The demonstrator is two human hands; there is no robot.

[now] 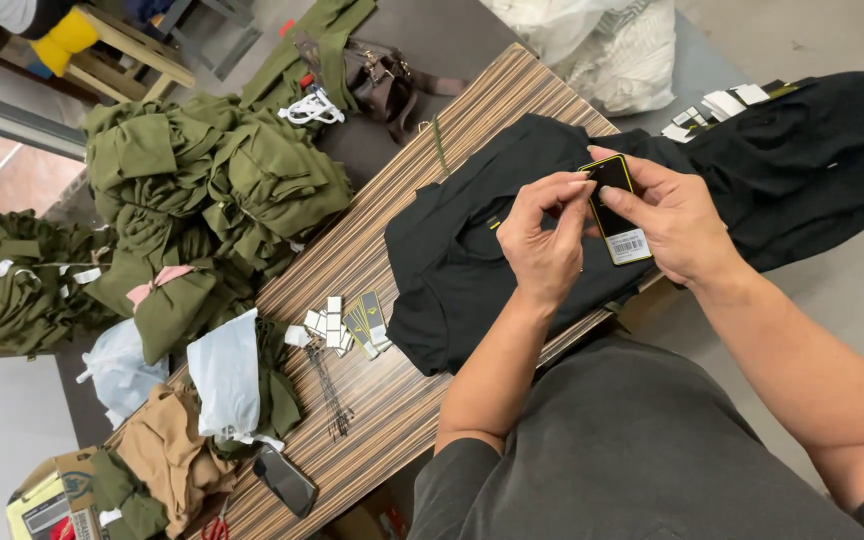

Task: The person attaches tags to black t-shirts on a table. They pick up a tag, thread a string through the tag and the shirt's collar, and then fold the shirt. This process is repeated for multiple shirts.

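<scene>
My right hand (674, 218) holds a black hang tag (616, 212) with a yellow edge and a white barcode patch. My left hand (544, 240) pinches at the tag's top edge with thumb and forefinger. Both hands hover over a black garment (462, 240) lying folded on the striped wooden table (392, 390). More black cloth (812, 160) spreads to the right, past the table's edge.
A small stack of spare tags (350, 322) and a bundle of thin black strings (330, 392) lie on the table. Piles of olive green garments (222, 180) fill the left. A phone (285, 480), tan cloth (167, 455), plastic bags (224, 375) and a brown bag (382, 80) sit around.
</scene>
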